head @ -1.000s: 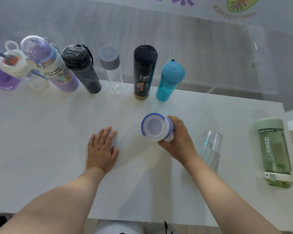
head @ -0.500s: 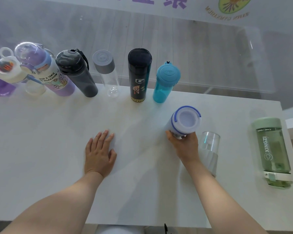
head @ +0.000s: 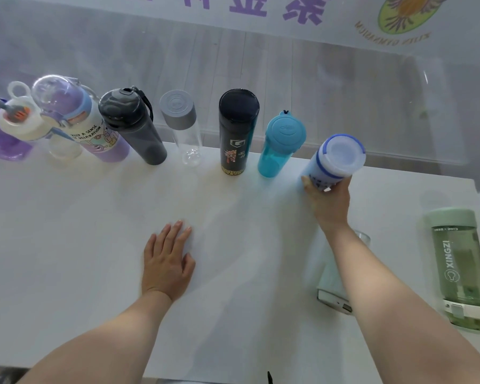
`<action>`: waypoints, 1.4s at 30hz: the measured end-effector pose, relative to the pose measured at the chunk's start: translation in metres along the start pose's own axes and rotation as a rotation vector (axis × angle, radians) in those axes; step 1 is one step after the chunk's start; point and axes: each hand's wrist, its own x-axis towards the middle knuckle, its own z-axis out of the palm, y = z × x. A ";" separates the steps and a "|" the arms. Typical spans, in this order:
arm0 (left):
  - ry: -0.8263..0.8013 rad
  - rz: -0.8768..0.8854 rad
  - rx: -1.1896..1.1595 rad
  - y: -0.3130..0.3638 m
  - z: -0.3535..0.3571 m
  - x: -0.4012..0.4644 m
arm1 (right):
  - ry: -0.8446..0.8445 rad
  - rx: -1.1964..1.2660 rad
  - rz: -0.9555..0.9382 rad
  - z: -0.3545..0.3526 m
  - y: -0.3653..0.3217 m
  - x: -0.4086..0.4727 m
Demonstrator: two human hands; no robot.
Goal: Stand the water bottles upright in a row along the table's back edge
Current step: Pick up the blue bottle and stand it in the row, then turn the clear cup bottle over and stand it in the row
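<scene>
Several bottles stand upright along the back edge of the white table [head: 67,245], ending on the right with a black bottle [head: 237,131] and a teal bottle [head: 281,145]. My right hand [head: 327,200] grips a white bottle with a blue-rimmed lid [head: 336,159], held upright just right of the teal one near the back edge. My left hand [head: 166,259] lies flat on the table, fingers apart, holding nothing. A clear bottle [head: 330,273] lies on its side partly under my right forearm. A green bottle [head: 459,267] lies on its side at the right.
At the left of the row are a purple bottle [head: 89,123], a dark grey bottle [head: 133,126] and a clear bottle with a grey cap [head: 183,126]. A glass wall with purple lettering rises behind the table. The table's right edge runs close to the green bottle.
My right hand has carried the white bottle from the table's middle up and to the right, to the back edge beside the teal bottle. My left hand has stayed flat in place.
</scene>
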 end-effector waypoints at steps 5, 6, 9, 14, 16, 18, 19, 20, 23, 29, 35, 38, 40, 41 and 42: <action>-0.004 0.006 -0.006 0.000 -0.001 0.000 | -0.022 0.020 0.024 0.008 -0.009 0.025; -0.005 0.007 -0.008 0.000 -0.001 0.000 | -0.027 0.020 0.028 0.008 -0.010 0.027; -0.012 0.005 -0.007 0.000 -0.001 0.001 | -0.044 0.019 0.037 0.009 -0.011 0.031; -0.022 0.009 -0.005 -0.001 -0.001 0.000 | -0.140 -0.056 0.096 0.003 -0.006 0.032; -0.028 0.009 -0.011 -0.001 -0.002 0.000 | -0.197 -0.154 0.125 -0.006 0.001 0.025; -0.035 0.007 -0.019 -0.001 -0.003 0.001 | -0.234 -0.251 0.136 -0.018 0.006 0.012; -0.039 0.005 -0.020 -0.001 -0.003 0.000 | -0.242 -0.287 0.131 -0.024 0.008 0.005; -0.044 0.006 -0.020 0.000 -0.003 -0.001 | -0.235 -0.310 0.117 -0.031 0.008 -0.004; -0.060 0.013 -0.022 0.000 -0.004 -0.001 | -0.184 -0.363 0.022 -0.054 0.012 -0.031; -0.068 0.043 -0.063 -0.009 -0.006 -0.001 | -0.306 -0.623 -0.277 -0.105 0.043 -0.074; -0.114 0.019 -0.060 0.001 -0.010 -0.001 | -0.487 -0.889 -0.369 -0.144 0.062 -0.096; -0.144 0.057 -0.062 0.020 -0.005 -0.007 | -0.566 -0.954 -0.382 -0.159 0.063 -0.097; -0.169 0.132 -0.067 0.038 0.000 -0.014 | -0.587 -0.991 -0.431 -0.167 0.063 -0.093; -0.171 0.183 -0.078 0.049 0.005 -0.017 | -0.606 -1.020 -0.459 -0.170 0.063 -0.092; -0.170 0.248 -0.099 0.061 0.009 -0.019 | -0.630 -1.050 -0.488 -0.172 0.065 -0.091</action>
